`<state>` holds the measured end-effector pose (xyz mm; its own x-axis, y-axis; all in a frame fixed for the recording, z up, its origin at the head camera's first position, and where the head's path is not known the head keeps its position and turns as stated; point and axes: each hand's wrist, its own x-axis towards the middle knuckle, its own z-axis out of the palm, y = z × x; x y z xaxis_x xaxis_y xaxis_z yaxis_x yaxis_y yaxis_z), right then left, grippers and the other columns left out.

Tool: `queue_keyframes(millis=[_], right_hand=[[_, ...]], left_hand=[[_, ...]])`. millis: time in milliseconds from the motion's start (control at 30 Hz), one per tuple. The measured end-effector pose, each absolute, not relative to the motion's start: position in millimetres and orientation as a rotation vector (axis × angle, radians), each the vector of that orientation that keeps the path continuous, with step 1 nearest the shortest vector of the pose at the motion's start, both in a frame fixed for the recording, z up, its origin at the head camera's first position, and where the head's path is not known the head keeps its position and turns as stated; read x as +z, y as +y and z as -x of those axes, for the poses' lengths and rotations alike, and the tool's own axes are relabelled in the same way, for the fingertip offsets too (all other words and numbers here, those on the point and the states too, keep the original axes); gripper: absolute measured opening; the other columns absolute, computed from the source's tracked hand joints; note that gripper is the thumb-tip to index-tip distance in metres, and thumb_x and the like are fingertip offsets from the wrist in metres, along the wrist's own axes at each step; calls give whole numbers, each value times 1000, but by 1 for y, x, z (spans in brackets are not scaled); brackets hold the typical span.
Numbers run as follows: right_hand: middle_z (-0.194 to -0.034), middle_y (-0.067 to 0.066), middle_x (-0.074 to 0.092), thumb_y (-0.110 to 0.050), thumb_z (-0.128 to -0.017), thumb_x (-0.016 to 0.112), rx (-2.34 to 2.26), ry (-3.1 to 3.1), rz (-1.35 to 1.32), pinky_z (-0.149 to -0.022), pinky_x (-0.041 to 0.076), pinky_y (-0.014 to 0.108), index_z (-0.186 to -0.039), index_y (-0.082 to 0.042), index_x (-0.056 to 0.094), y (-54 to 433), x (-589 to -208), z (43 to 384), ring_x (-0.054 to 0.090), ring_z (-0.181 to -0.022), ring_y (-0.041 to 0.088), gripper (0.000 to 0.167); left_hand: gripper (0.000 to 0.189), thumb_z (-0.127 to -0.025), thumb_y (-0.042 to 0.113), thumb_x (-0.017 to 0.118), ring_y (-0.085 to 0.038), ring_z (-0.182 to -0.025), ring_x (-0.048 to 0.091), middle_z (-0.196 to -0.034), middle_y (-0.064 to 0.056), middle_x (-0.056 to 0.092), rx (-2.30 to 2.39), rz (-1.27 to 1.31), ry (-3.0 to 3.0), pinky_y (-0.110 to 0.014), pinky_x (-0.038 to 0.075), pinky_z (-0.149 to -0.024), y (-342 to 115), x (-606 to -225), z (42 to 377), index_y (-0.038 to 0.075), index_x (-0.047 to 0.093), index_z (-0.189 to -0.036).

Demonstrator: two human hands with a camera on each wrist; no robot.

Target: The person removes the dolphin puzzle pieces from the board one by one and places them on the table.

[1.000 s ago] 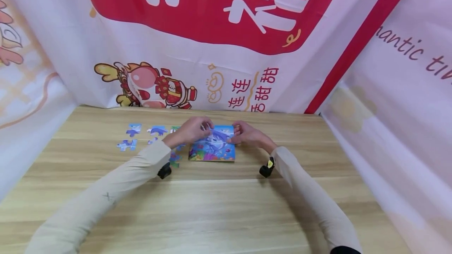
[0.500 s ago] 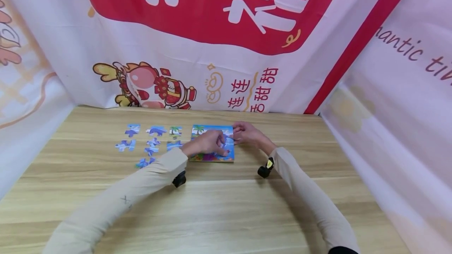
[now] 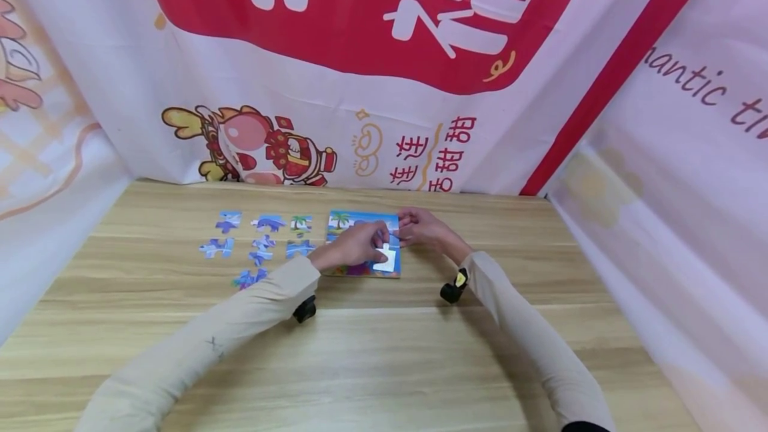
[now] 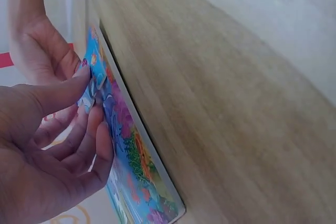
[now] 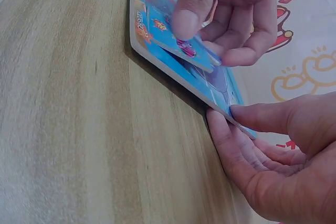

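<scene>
A puzzle board with a bright blue undersea picture lies near the back of the table. Between thumb and fingers, my left hand pinches a puzzle piece at the board's near right corner. The piece is tilted over the board and shines white in the head view; in the right wrist view its face is blue with small fish. My right hand grips the board's right edge, thumb on top and fingers at the underside. Part of the picture is hidden behind the left hand.
Left of the board, several loose puzzle pieces lie spread on the wooden table. Another piece sits close to the left sleeve. A printed cloth hangs behind the table, with more cloth at both sides.
My left hand has moved right and nearer over the board, uncovering loose pieces at left. A piece now shows tilted up in its fingers. The right hand stays at the board's edge.
</scene>
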<state>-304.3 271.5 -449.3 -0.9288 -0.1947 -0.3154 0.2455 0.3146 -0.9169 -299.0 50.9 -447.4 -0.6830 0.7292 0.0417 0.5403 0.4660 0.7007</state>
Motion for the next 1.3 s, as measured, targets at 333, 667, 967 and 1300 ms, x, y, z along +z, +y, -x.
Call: queue_keyframes(millis=[333,667,967,1300], right_hand=[[-114,13,63,17,-95,60,-1826,2145,-120,-86,64,37,-149,7,43,267,-450,303,67,-89,16,58],[-125,24,64,14,-95,63,-1864,2171,-95,-81,65,38,-149,5,46,265,-449,301,69,-88,16,57],[-117,19,65,14,-94,64,-1812,2191,-129,-80,65,40,-147,6,47,262,-449,300,68,-86,17,56],[-114,17,64,14,-95,63,-1765,2235,-154,-77,65,38,-145,7,48,261,-448,301,67,-84,17,53]], left_hand=[[24,-90,-3,77,-19,-84,68,-100,-14,73,1284,-971,2269,-35,62,-70,41,-440,298,2,68,-112],[26,-92,1,76,-23,-92,70,-109,-16,73,1395,-888,2210,-40,62,-76,8,-432,304,1,71,-118],[31,-97,10,74,-29,-107,69,-120,-21,71,1406,-791,2178,-47,61,-85,-55,-422,309,0,69,-126],[34,-101,17,70,-28,-115,66,-126,-16,71,1257,-602,2332,-37,59,-85,-152,-414,301,6,67,-134]])
